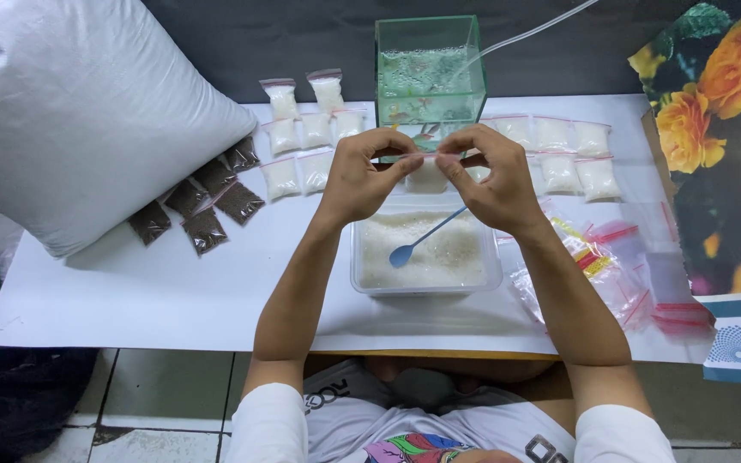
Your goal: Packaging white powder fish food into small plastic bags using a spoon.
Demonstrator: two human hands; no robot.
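Both hands pinch the top edge of a small filled pouch. The left hand grips its left end and the right hand its right end, thumbs and forefingers closed on the strip. The pouch's long edge runs left to right between the grips, and its body hangs below, partly hidden. The right hand apparently also traps the handle of a blue spoon, whose bowl points down-left into the tray of white granules directly beneath. Finished pouches lie beyond, near the small glass tank.

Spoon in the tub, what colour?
Blue spoon, resting in the clear tub; head view.
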